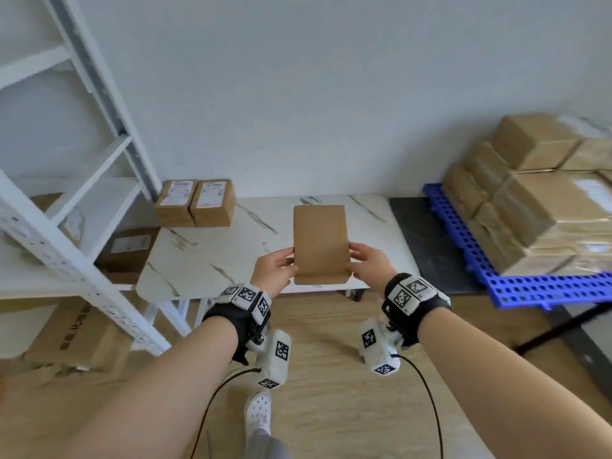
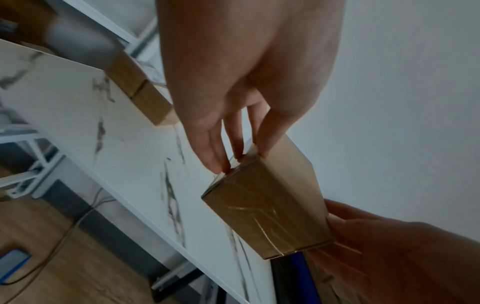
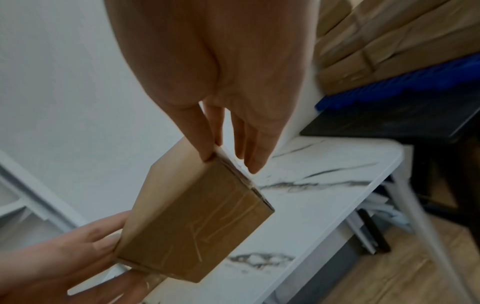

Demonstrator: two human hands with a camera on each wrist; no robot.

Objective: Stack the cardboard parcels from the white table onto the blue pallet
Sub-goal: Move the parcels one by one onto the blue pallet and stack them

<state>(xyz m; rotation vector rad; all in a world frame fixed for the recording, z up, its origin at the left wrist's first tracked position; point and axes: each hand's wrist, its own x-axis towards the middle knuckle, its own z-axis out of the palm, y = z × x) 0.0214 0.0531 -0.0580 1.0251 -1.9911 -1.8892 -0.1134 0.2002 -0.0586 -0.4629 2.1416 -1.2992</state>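
Both hands [image 1: 319, 265] grip a parcel [image 1: 320, 243] above table [image 1: 205, 260] (two parcels [image 1: 195, 203] behind).

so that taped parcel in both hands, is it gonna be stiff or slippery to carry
Probably stiff: the parcel keeps flat faces and straight edges though the left hand and right hand hold only its near end. Possibly a bit slippery: glossy tape covers its end face. Likely light, since fingertips alone support it.

Plain white wall [image 1: 298, 94], white metal shelving [image 1: 66, 193] at left, wood-look floor [image 1: 331, 409]
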